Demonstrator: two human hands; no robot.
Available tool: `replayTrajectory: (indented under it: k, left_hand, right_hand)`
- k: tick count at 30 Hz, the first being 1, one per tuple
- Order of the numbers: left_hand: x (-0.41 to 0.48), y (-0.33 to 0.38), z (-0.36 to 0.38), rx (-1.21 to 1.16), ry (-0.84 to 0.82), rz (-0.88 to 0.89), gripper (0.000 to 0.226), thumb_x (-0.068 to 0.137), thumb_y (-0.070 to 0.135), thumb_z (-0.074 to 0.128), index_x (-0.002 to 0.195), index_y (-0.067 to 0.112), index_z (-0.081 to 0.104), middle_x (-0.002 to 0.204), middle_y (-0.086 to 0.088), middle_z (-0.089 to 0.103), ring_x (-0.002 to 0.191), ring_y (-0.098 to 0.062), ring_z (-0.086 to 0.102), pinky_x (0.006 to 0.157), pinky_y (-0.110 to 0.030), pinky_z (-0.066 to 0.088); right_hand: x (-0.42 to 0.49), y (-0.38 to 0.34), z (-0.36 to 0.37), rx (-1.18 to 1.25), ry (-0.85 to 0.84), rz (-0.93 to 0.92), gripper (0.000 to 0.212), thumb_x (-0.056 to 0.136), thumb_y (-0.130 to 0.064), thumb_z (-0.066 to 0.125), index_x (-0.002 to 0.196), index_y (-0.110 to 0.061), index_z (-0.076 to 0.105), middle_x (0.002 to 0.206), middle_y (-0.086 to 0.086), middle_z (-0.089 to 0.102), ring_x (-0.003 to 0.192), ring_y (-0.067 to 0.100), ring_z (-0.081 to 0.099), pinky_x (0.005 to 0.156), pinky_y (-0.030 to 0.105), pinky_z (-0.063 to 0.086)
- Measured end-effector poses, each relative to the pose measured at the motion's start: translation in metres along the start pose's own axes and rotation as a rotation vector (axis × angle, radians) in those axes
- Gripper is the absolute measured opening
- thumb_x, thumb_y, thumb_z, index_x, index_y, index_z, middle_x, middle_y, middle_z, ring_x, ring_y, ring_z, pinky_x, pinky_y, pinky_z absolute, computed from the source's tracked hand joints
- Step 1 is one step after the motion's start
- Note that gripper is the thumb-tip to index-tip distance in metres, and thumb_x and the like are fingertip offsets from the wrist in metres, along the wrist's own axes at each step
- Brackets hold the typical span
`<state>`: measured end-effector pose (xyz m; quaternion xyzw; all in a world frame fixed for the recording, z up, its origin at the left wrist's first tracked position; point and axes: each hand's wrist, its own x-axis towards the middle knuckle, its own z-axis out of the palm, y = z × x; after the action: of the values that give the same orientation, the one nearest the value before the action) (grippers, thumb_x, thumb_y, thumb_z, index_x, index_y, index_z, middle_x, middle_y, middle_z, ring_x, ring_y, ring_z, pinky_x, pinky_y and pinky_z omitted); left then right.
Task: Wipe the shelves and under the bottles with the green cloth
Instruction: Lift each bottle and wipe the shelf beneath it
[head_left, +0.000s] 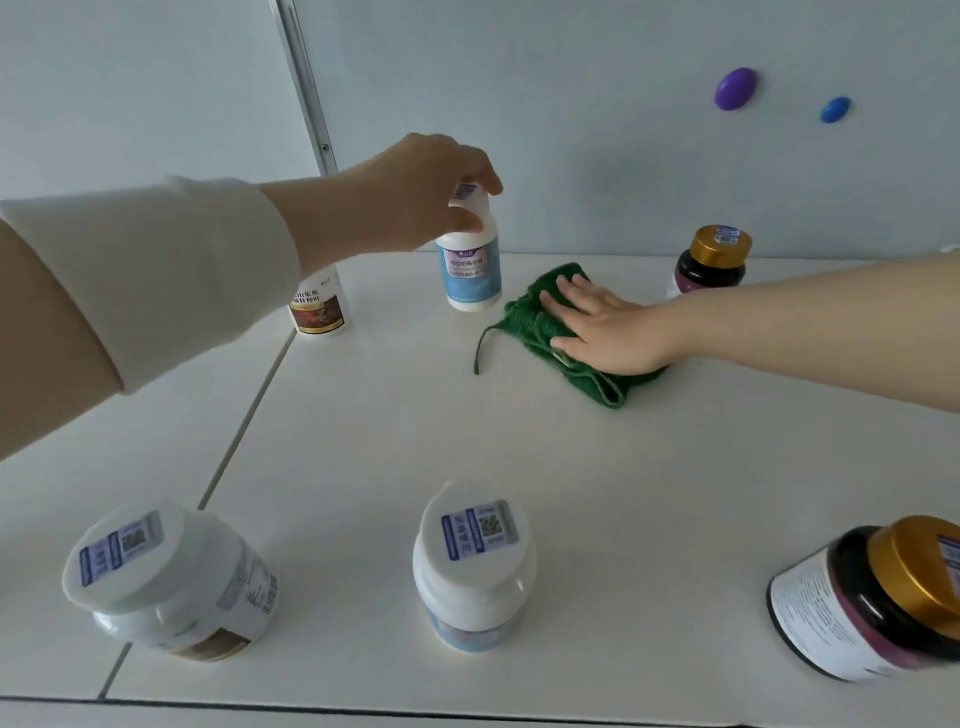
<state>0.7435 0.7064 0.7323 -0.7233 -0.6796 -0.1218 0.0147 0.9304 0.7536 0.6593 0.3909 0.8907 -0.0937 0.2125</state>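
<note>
Left hand (415, 192), white sleeve, reaches in from 9 o'clock and grips the cap of the blue-label bottle (470, 275) from above, fingers curled round it; bottle upright at about 12 o'clock on the white shelf (415, 415), can't tell if its base touches. Right hand (602, 332) comes in from 3 o'clock, fingers straight and spread, pressing flat on the green cloth (530, 317), which lies bunched on the shelf just at 3 o'clock of that bottle, with a loose cord trailing toward 7 o'clock. Brown-label bottle (319, 312) sits behind the left arm. Gold-lid jar (714, 260) at 1 o'clock by the back wall. Front row: white jar (171, 582) at 7 o'clock, white bottle (475, 571) at 6, second gold-lid jar (872, 603) at 4.
</note>
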Motion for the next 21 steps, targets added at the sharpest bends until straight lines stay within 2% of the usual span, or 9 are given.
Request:
replayTrajectory:
  k: [3, 5, 8, 11, 15, 18, 21]
  left_hand:
    - [-0.002, -0.002, 0.0, 0.029, -0.03, 0.01, 0.038, 0.091, 0.021, 0.052, 0.128, 0.026, 0.05, 0.128, -0.01, 0.051, 0.12, -0.027, 0.044, 0.092, -0.034, 0.035]
    - [-0.004, -0.001, 0.004, 0.029, -0.059, 0.03, 0.038, 0.091, 0.021, 0.053, 0.128, 0.028, 0.05, 0.128, -0.008, 0.051, 0.121, -0.026, 0.043, 0.094, -0.034, 0.035]
    - [-0.009, 0.002, 0.008, -0.011, -0.075, 0.065, 0.038, 0.09, 0.02, 0.053, 0.127, 0.029, 0.05, 0.128, -0.005, 0.05, 0.12, -0.024, 0.044, 0.094, -0.033, 0.035]
    - [-0.011, 0.006, 0.012, -0.025, -0.08, 0.101, 0.038, 0.09, 0.02, 0.053, 0.127, 0.029, 0.05, 0.128, -0.003, 0.05, 0.118, -0.022, 0.045, 0.094, -0.033, 0.036]
    - [-0.011, 0.008, 0.017, -0.027, -0.096, 0.125, 0.038, 0.09, 0.02, 0.053, 0.126, 0.031, 0.05, 0.126, -0.001, 0.05, 0.117, -0.022, 0.047, 0.097, -0.038, 0.039]
    - [-0.01, 0.008, 0.017, -0.016, -0.095, 0.123, 0.038, 0.09, 0.019, 0.052, 0.126, 0.032, 0.049, 0.127, -0.001, 0.049, 0.117, -0.022, 0.047, 0.095, -0.036, 0.039]
    - [-0.011, 0.01, 0.017, -0.013, -0.091, 0.135, 0.037, 0.09, 0.019, 0.052, 0.125, 0.031, 0.049, 0.127, -0.002, 0.049, 0.116, -0.023, 0.047, 0.095, -0.037, 0.04]
  right_hand:
    - [-0.001, -0.006, 0.001, -0.009, -0.002, 0.005, 0.062, 0.096, -0.044, 0.014, 0.143, -0.02, -0.019, 0.151, 0.007, -0.031, 0.139, 0.021, -0.027, 0.117, 0.04, -0.009]
    - [-0.023, -0.01, 0.012, -0.078, -0.067, -0.1, 0.064, 0.097, -0.041, 0.016, 0.14, -0.018, -0.025, 0.148, 0.009, -0.036, 0.137, 0.022, -0.031, 0.115, 0.036, -0.013]
    - [-0.076, -0.009, 0.031, -0.16, -0.251, -0.275, 0.067, 0.097, -0.038, 0.021, 0.125, -0.024, -0.039, 0.136, -0.003, -0.05, 0.128, 0.014, -0.044, 0.111, 0.028, -0.02]
    - [-0.095, -0.002, 0.03, -0.172, -0.322, -0.326, 0.065, 0.097, -0.038, 0.021, 0.118, -0.03, -0.041, 0.131, -0.008, -0.054, 0.123, 0.007, -0.047, 0.105, 0.02, -0.023]
    - [-0.055, 0.001, 0.019, -0.16, -0.163, -0.169, 0.064, 0.099, -0.031, 0.017, 0.132, -0.011, -0.034, 0.14, 0.008, -0.044, 0.132, 0.02, -0.037, 0.106, 0.024, -0.022]
    - [-0.018, 0.005, 0.003, -0.029, -0.052, -0.013, 0.062, 0.098, -0.036, 0.018, 0.142, -0.014, -0.022, 0.15, 0.009, -0.032, 0.14, 0.02, -0.024, 0.114, 0.032, -0.009]
    - [0.002, 0.004, -0.008, 0.054, 0.011, 0.068, 0.06, 0.099, -0.037, 0.018, 0.144, -0.015, -0.015, 0.152, 0.01, -0.026, 0.142, 0.022, -0.02, 0.117, 0.036, -0.005]
